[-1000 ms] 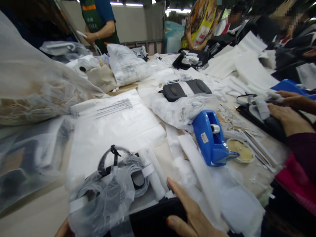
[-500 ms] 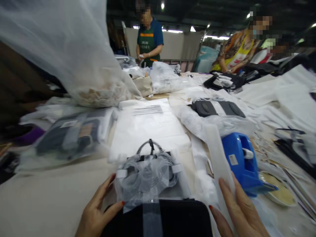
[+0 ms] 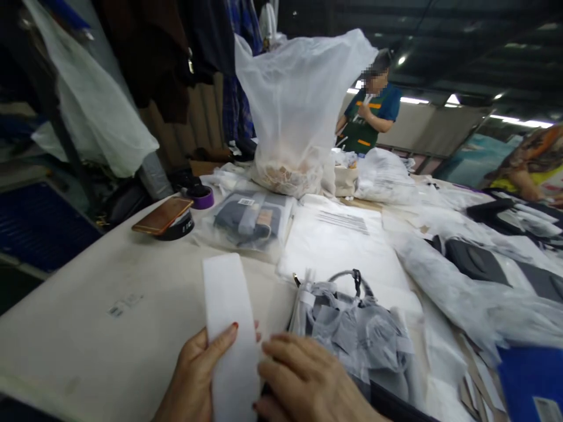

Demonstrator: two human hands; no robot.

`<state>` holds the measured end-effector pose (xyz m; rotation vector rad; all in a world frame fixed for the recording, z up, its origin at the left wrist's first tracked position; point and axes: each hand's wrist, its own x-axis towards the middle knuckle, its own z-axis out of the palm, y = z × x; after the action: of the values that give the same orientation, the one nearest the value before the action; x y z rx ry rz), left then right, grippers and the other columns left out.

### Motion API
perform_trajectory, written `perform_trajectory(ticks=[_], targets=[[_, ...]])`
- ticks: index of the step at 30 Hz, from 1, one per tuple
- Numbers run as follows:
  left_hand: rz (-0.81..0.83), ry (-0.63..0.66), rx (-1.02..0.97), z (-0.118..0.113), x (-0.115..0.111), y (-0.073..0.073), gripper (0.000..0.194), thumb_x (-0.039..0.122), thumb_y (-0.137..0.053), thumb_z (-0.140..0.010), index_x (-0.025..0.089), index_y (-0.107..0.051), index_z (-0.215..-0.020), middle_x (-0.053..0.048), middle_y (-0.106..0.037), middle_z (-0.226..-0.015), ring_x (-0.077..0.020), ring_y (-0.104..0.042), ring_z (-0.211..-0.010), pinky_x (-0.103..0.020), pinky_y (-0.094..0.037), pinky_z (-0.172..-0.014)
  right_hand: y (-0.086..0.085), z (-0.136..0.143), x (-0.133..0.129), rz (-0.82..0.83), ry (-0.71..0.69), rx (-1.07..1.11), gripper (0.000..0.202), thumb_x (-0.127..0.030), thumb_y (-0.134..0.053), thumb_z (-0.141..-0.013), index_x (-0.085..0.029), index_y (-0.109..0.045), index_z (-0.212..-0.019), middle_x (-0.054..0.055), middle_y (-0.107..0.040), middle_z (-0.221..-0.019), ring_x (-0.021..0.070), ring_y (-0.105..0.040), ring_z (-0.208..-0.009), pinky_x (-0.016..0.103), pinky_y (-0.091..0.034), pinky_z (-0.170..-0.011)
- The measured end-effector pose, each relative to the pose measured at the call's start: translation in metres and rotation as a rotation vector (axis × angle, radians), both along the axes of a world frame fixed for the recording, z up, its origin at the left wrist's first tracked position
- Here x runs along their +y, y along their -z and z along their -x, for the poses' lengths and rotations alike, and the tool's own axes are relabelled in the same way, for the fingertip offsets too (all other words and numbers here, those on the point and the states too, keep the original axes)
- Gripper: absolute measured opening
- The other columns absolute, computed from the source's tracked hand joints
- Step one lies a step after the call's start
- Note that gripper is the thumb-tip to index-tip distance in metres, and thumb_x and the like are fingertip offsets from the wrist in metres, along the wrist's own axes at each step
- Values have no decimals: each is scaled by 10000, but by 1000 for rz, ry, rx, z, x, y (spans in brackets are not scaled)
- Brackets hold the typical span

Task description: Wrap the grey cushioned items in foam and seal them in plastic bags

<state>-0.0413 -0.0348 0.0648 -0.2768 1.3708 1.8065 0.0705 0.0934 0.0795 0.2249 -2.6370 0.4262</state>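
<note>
My left hand [image 3: 197, 369] grips a flat white strip [image 3: 231, 316], perhaps foam or folded sheet, with the thumb across its front and fingertips showing behind its right edge. Beside that edge is my right hand [image 3: 303, 375], slightly blurred. Its fingers are loosely bent and stand apart from the thumb, whose tip is at or close to the strip. Partly behind my right hand lies a bag [image 3: 356, 328] with grey handles wrapped in translucent film. Its black lower part [image 3: 396, 404] is mostly hidden.
A clear-wrapped dark bag [image 3: 250, 220] and a stack of white printed bags [image 3: 343, 234] lie farther back. A phone [image 3: 162, 215] rests on a tape roll at left. A big translucent sack [image 3: 299, 117] stands behind. The blue tape dispenser [image 3: 532, 381] is at right. A co-worker [image 3: 369, 111] stands across the table.
The view has swung left. The white strip has gone from my right hand, beside the dispenser, into my left hand. My left hand has left the bag; my right hand has crossed over it.
</note>
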Motion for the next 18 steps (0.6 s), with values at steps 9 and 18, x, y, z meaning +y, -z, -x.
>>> perform_trajectory(ticks=[9,18], targets=[[4,-13,1,12,-9,22,396,406,-755,-615,99,-659,-844,-74,-687,-673,-205,-632,-616,-266,-486,-571,43,33,34,-209,65,-283,340,-489,-617,-764,-171,-585,-649,-1,-587,-619,167,-613,-725,400,-298,-1049],[30,179,78,22,18,32,409,466,-717,-637,125,-614,-837,-35,-633,-657,-159,-550,-568,-248,-429,-535,43,35,47,-104,-2,-131,397,-513,-504,-828,-197,-526,-588,-23,-561,-598,123,-541,-627,305,-375,-884]])
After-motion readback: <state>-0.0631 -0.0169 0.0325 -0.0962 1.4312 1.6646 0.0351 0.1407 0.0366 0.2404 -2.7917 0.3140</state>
